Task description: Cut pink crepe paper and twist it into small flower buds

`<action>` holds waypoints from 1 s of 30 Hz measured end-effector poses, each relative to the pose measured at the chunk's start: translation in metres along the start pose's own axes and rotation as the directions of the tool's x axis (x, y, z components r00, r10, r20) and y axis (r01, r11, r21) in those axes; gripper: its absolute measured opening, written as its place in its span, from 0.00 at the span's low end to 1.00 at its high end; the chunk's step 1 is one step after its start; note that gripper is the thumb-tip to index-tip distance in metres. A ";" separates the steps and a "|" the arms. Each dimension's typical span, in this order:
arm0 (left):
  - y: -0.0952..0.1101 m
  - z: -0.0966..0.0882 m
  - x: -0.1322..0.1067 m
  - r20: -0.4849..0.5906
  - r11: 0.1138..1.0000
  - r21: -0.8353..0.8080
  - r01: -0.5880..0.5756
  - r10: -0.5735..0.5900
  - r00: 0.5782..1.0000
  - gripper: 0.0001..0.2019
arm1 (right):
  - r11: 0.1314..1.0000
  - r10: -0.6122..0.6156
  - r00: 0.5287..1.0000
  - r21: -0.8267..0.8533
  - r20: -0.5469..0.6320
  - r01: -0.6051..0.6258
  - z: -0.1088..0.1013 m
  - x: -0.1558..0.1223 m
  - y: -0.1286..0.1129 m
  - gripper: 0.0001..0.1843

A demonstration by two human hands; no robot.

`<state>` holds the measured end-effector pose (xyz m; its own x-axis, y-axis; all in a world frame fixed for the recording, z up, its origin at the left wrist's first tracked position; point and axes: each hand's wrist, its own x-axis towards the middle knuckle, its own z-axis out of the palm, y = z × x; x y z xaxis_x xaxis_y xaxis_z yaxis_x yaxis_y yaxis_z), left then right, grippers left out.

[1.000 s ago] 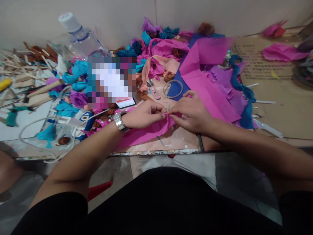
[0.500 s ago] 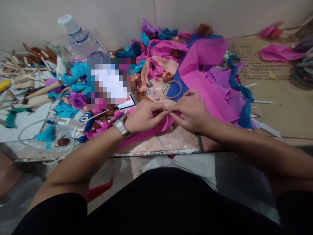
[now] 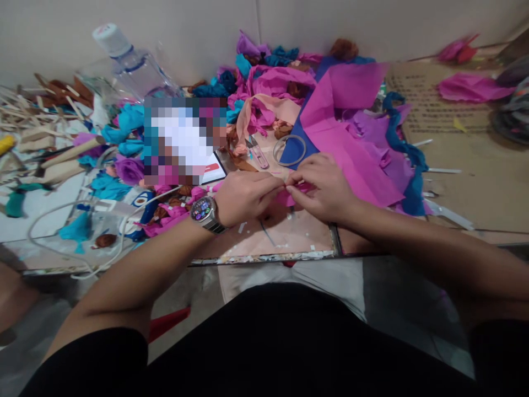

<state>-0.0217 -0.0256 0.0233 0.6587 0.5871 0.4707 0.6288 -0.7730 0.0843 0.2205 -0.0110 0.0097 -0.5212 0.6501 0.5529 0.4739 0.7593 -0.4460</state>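
Observation:
Over the front of the table my left hand (image 3: 250, 196) and my right hand (image 3: 318, 184) meet fingertip to fingertip. Both are closed on a piece of pink crepe paper (image 3: 285, 198), most of it hidden behind the fingers. A smartwatch (image 3: 203, 214) faces up on my left wrist. Just beyond the hands lie pink thread snips (image 3: 258, 153) and a clear ring, seemingly a tape roll (image 3: 303, 157). To the right of my right hand spreads a large pink crepe paper sheet (image 3: 351, 149), partly over a blue sheet (image 3: 294, 161).
Crumpled paper in pink, teal and purple piles up at the back. A phone (image 3: 212, 170) lies left of the snips. Further left are a white cable (image 3: 45, 212), a clear bottle (image 3: 138, 71) and wooden pieces (image 3: 37, 132). Cardboard (image 3: 454, 165) covers the right side.
My left wrist has turned, so the watch face now shows. The pink paper that trailed below my left hand is gathered up and mostly out of sight. Both hands stay together.

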 end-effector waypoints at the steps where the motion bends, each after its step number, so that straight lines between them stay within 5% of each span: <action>1: 0.000 0.000 0.000 0.002 1.000 0.004 -0.005 0.005 1.000 0.13 | 1.000 0.007 1.000 0.009 -0.003 -0.006 0.001 0.000 0.000 0.07; 17: 0.006 -0.006 0.005 0.013 0.982 -0.172 0.075 -0.074 0.997 0.13 | 0.999 0.011 1.000 0.046 0.000 -0.011 -0.002 0.000 -0.004 0.07; 30: 0.000 -0.016 0.009 0.263 0.875 -0.409 0.260 -0.160 0.951 0.17 | 0.999 0.036 0.997 0.031 0.075 -0.038 -0.004 -0.001 -0.004 0.09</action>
<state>-0.0218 -0.0243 0.0413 0.6347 0.7456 0.2031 0.5526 -0.6216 0.5551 0.2220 -0.0146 0.0137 -0.5554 0.6772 0.4827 0.4710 0.7345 -0.4885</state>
